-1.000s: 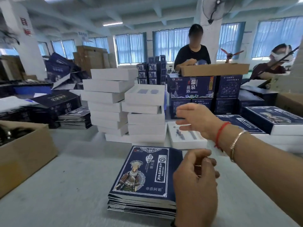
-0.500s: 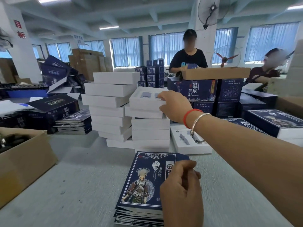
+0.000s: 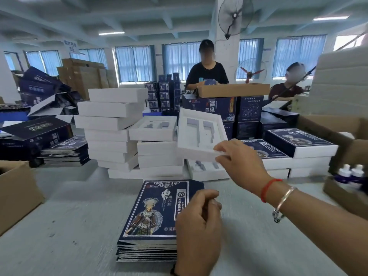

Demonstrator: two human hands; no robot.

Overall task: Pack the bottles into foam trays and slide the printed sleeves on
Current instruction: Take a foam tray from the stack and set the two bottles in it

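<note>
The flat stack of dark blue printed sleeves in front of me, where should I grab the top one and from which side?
Judging by its pose, take the top dark blue printed sleeve at its near right corner, where the left hand already hovers. The sleeves lie flat with thin exposed edges, so a thumb-over, fingers-under grip from the near side should peel just one off. The right hand holds a white foam tray.

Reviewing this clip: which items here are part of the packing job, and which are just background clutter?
Part of the job:
foam tray held in the right hand
stacked foam trays
printed sleeves under the left hand
bottles

Just lying about:
wall fan
brown cartons
</note>
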